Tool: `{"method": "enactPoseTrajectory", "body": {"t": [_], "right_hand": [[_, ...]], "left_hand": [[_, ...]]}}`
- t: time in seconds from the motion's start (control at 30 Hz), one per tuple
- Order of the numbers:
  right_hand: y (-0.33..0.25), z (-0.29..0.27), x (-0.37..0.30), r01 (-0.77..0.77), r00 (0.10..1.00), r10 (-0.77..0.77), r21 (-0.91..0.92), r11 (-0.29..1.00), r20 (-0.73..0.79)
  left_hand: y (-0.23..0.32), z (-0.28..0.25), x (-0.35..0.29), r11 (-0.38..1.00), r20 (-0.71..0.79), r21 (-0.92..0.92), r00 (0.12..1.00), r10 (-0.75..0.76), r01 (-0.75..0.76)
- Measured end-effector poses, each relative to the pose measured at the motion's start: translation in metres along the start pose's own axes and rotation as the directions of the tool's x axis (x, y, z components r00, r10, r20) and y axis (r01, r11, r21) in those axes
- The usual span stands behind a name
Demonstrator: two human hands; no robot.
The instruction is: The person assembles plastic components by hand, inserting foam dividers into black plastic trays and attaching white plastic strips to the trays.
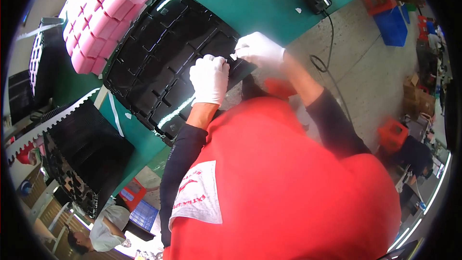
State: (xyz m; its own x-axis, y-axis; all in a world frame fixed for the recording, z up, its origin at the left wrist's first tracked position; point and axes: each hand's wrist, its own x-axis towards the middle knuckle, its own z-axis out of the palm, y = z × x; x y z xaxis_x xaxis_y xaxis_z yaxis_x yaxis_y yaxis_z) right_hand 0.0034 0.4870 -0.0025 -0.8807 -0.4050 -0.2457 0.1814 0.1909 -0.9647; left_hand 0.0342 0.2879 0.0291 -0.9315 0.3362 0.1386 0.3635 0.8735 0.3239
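A large black plastic tray (168,48) with raised ribs and compartments lies on the green table, partly over its near edge. My left hand (210,81), in a white glove, rests on the tray's near part with its fingers curled closed; what is under the fingertips is hidden. My right hand (260,50), gloved too, is closed in a pinch at the tray's right end. Between its fingertips shows a small white scrap (233,57), too small to name more closely. The two hands are a short way apart.
Pink foam blocks (101,24) are stacked beyond the tray at left. A stack of black trays (91,149) stands left on the green table (269,5). A black power adapter (317,0) trails a cable to the floor. A blue bin (392,26) is at right; another person is at lower left.
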Motion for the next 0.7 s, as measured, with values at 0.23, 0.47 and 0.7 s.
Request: {"method": "enactPoseTrajectory", "body": {"t": [0.23,0.47,0.7], "right_hand": [[-0.039,-0.001,-0.009,-0.210,0.978,0.210,0.060,0.976,0.012],[-0.042,-0.006,-0.009,-0.274,0.961,0.272,0.073,0.959,0.041],[-0.046,-0.004,-0.010,-0.261,0.965,0.259,0.121,0.958,0.027]], "left_hand": [[-0.012,0.007,0.005,0.998,-0.073,-0.059,0.997,0.006,-0.010],[-0.007,-0.002,0.005,0.995,0.011,-0.099,1.000,-0.012,0.013],[-0.005,-0.004,0.006,0.992,0.046,-0.114,0.998,-0.051,0.056]]}}
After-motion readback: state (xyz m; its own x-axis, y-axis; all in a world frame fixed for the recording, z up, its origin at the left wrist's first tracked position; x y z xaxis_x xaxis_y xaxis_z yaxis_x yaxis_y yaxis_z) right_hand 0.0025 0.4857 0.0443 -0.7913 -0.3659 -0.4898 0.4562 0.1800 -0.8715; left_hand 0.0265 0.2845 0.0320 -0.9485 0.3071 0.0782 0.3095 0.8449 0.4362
